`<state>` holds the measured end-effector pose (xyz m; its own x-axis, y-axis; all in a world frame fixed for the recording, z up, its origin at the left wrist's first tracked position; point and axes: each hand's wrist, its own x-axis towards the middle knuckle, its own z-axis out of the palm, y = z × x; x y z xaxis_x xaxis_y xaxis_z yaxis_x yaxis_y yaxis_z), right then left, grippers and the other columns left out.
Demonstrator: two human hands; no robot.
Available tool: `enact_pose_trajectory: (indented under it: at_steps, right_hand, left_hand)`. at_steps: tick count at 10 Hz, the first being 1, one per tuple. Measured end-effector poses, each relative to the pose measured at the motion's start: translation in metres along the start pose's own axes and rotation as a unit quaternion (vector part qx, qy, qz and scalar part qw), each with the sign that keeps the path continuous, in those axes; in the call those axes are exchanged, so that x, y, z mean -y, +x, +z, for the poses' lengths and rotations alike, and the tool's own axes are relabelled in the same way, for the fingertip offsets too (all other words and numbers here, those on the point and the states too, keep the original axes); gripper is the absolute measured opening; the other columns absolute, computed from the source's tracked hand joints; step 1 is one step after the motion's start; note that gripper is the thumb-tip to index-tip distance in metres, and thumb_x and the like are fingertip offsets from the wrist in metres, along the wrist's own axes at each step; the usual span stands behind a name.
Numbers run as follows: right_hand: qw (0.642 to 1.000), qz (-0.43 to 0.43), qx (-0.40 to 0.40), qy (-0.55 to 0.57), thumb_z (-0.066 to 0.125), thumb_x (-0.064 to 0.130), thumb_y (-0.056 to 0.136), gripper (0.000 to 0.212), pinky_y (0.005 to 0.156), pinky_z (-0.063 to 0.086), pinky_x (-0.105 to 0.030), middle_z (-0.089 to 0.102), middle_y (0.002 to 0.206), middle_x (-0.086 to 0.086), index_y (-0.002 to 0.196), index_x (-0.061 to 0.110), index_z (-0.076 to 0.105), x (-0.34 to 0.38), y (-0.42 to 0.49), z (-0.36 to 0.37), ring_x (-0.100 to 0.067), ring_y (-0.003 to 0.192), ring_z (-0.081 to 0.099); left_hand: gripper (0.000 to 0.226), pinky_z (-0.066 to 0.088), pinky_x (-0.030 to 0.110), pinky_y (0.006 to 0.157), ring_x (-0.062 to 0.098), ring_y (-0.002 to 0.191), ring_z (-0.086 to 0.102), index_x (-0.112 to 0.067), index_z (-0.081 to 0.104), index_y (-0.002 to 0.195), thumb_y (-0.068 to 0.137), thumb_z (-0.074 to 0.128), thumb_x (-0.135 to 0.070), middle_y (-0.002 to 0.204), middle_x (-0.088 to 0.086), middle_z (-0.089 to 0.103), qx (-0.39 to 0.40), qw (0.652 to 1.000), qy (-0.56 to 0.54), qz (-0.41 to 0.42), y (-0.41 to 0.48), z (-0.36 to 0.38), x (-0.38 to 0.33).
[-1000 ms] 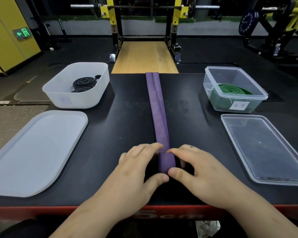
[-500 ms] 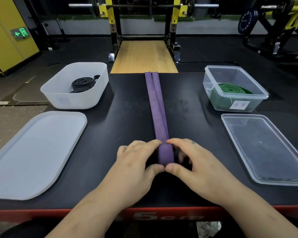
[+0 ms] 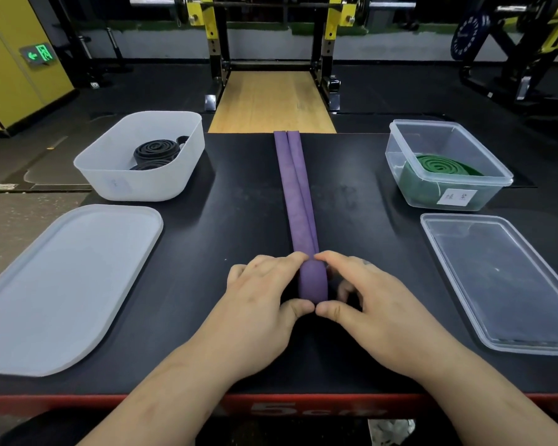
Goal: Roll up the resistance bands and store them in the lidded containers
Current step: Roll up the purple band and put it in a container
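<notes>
A long purple resistance band (image 3: pixel 295 194) lies straight down the middle of the black table (image 3: pixel 232 220), its near end rolled into a small coil. My left hand (image 3: pixel 261 304) and my right hand (image 3: pixel 368 310) grip that coil from either side, thumbs at its near face and fingertips over its top. A white tub (image 3: pixel 116 185) at the back left holds rolled black bands (image 3: pixel 157 149). A clear tub (image 3: pixel 484 188) at the back right holds a rolled green band (image 3: pixel 445 165).
A white lid (image 3: pixel 55 284) lies flat at the left, overhanging the table's left edge. A clear lid (image 3: pixel 503 278) lies flat at the right. The table's red front edge (image 3: pixel 271 407) runs under my forearms. Gym racks stand on the floor beyond.
Both hands have rolled the purple coil a little farther away from me along the band. The coil looks slightly thicker.
</notes>
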<state>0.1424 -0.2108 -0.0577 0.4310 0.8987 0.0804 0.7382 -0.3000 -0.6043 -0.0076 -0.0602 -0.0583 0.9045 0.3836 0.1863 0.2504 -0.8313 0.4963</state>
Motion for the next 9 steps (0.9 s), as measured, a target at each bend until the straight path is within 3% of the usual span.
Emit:
enact_pose_trajectory:
  at_steps: [1,2,3,4,5,6,8,9]
  right_hand:
    - [1.0,-0.021,-0.01,-0.006,0.069,0.048,0.091,0.054,0.073,0.043,-0.017,0.056,0.091,0.016,0.138,0.054,0.043,0.0,-0.002,0.0,-0.004,0.089,0.056]
    - [0.999,-0.041,0.006,-0.022,0.058,0.064,0.085,0.056,0.086,0.047,-0.02,0.058,0.102,0.023,0.138,0.05,0.044,0.0,-0.012,-0.003,0.0,0.099,0.056]
    - [0.999,-0.038,0.014,-0.018,0.054,0.07,0.082,0.061,0.093,0.048,-0.027,0.058,0.108,0.026,0.138,0.048,0.047,0.0,-0.019,-0.004,0.0,0.104,0.056]
    - [0.998,-0.041,0.021,-0.039,0.048,0.075,0.086,0.062,0.111,0.038,-0.033,0.049,0.129,0.032,0.143,0.048,0.045,0.0,-0.017,-0.003,0.003,0.128,0.045]
    - [0.999,-0.029,0.022,-0.039,0.044,0.078,0.087,0.067,0.122,0.028,-0.039,0.043,0.145,0.033,0.147,0.048,0.041,-0.003,-0.017,-0.003,0.005,0.147,0.027]
    - [0.999,-0.019,0.025,-0.026,0.043,0.08,0.084,0.073,0.127,0.019,-0.034,0.042,0.151,0.03,0.15,0.049,0.037,-0.005,-0.02,-0.002,0.009,0.15,0.018]
    - [0.999,-0.016,0.017,-0.026,0.04,0.078,0.088,0.072,0.128,0.016,-0.033,0.045,0.15,0.028,0.151,0.044,0.041,-0.007,-0.017,0.002,0.01,0.148,0.025]
    - [0.999,-0.013,0.015,-0.033,0.037,0.078,0.089,0.072,0.127,0.019,-0.034,0.044,0.152,0.025,0.151,0.044,0.041,-0.008,-0.015,0.003,0.007,0.148,0.026]
  left_hand:
    - [0.053,0.018,0.012,0.102,-0.011,0.117,0.029,-0.043,0.033,0.145,0.098,0.055,-0.047,0.124,-0.026,0.045,-0.001,1.0,-0.002,0.008,-0.004,-0.004,-0.004]
    - [0.058,0.021,0.009,0.101,-0.026,0.109,0.018,-0.036,0.04,0.148,0.096,0.052,-0.056,0.119,-0.028,0.038,0.007,1.0,-0.007,0.012,-0.018,-0.005,-0.007]
    - [0.063,0.026,0.021,0.108,-0.024,0.126,0.017,-0.04,0.041,0.146,0.09,0.042,-0.068,0.127,-0.029,0.04,0.025,0.999,-0.02,-0.012,-0.027,-0.004,-0.007]
    - [0.059,0.01,0.029,0.122,-0.016,0.143,-0.002,-0.047,0.031,0.15,0.096,0.043,-0.066,0.153,-0.03,0.022,0.043,0.999,0.012,-0.019,-0.022,-0.009,-0.01]
    - [0.052,0.0,0.02,0.114,-0.044,0.107,-0.026,-0.046,0.029,0.15,0.102,0.048,-0.051,0.132,-0.049,0.014,0.1,0.994,-0.031,-0.031,-0.015,-0.018,-0.016]
    - [0.054,-0.002,0.021,0.12,-0.043,0.111,-0.025,-0.045,0.029,0.152,0.103,0.051,-0.045,0.132,-0.055,0.01,0.123,0.991,-0.052,-0.026,-0.012,-0.019,-0.015]
    - [0.053,-0.017,0.022,0.118,-0.042,0.108,-0.031,-0.044,0.021,0.155,0.105,0.039,-0.051,0.141,-0.04,0.014,0.133,0.991,-0.025,-0.014,-0.009,-0.016,-0.012]
    - [0.061,-0.016,0.026,0.122,-0.041,0.115,-0.026,-0.045,0.015,0.157,0.103,0.041,-0.056,0.157,-0.033,0.015,0.131,0.991,-0.031,-0.015,-0.011,-0.015,-0.008]
